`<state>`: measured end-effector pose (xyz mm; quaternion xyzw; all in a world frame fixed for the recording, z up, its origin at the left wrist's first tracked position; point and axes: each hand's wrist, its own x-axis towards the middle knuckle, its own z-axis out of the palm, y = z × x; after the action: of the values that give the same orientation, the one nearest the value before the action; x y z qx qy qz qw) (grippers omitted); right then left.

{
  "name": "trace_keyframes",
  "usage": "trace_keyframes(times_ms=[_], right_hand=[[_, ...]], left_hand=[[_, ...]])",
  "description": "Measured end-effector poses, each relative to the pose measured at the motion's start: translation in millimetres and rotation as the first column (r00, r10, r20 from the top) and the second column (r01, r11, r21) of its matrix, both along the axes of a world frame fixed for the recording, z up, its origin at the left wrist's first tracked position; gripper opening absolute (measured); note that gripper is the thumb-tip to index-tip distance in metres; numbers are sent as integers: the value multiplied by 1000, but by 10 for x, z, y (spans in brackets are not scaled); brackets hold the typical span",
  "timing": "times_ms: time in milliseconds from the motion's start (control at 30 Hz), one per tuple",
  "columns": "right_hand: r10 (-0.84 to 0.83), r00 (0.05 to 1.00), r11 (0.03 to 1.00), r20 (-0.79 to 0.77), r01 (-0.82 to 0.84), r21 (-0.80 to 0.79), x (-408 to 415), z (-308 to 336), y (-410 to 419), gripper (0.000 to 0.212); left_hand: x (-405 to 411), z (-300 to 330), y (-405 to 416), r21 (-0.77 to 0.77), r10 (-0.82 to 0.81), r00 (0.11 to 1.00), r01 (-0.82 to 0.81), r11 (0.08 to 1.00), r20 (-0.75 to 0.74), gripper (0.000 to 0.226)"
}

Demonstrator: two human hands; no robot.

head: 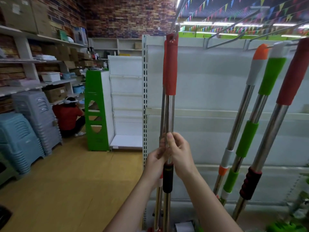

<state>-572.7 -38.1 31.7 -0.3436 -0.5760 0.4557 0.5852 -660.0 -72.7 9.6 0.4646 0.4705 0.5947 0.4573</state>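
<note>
**Front mop pole on the hook, both hands on the shafts**

My right hand [179,156] is clenched round the steel shaft of the front pole [169,113], thumb laid up along it, just above the black collar [167,178]. My left hand [154,162] is wrapped round the rear pole [162,111] right beside it, at approx. the same height. The knuckles of the two hands are almost touching.

Where it is: the front pole hangs at the left end of the white display panel [209,91]. The hole in its red foam grip [172,67] is threaded on the metal hook [175,33]. The rear pole sits tight behind and slightly left.

Step, as I read it: I'm parting the two poles, holding the rear one steady w/ the left hand so the right can work the front one alone. Can't tell whether it's going on or coming off.

Next move, if it's coming off: lift straight up along the shaft, then draw the top toward me so the eyelet clears the hook tip. Keep the left hand's grip firm or the rear pole rides along.

Axis: long axis near vertical, a hair of lean. Grip end points up at the hook, head end points down and runs out of the bottom of the frame.

Nearby hang a green-sleeved pole [247,139] and another red-grip pole [270,129], both well apart to the right.
</note>
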Motion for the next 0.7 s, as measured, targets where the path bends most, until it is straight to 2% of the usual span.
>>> trace_keyframes(times_ms=[300, 433, 600, 700], right_hand=[[8, 1000, 1000, 6, -8, 6, -81, -1, 287, 27], [37, 998, 999, -48, -38, -30, -93, 5, 295, 28], [30, 998, 998, -52, -33, -46, -59, 46, 235, 30], [-28, 999, 999, 43, 29, -15, 5, 61, 194, 28]], left_hand=[[-105, 24, 283, 4, 13, 999, -12, 1000, -52, 20], [-126, 22, 269, 9, 0, 998, 1, 1000, -56, 19], [-137, 56, 240, 45, 102, 985, -97, 994, -141, 20], [-165, 102, 182, 113, 226, 960, -209, 971, -166, 10]])
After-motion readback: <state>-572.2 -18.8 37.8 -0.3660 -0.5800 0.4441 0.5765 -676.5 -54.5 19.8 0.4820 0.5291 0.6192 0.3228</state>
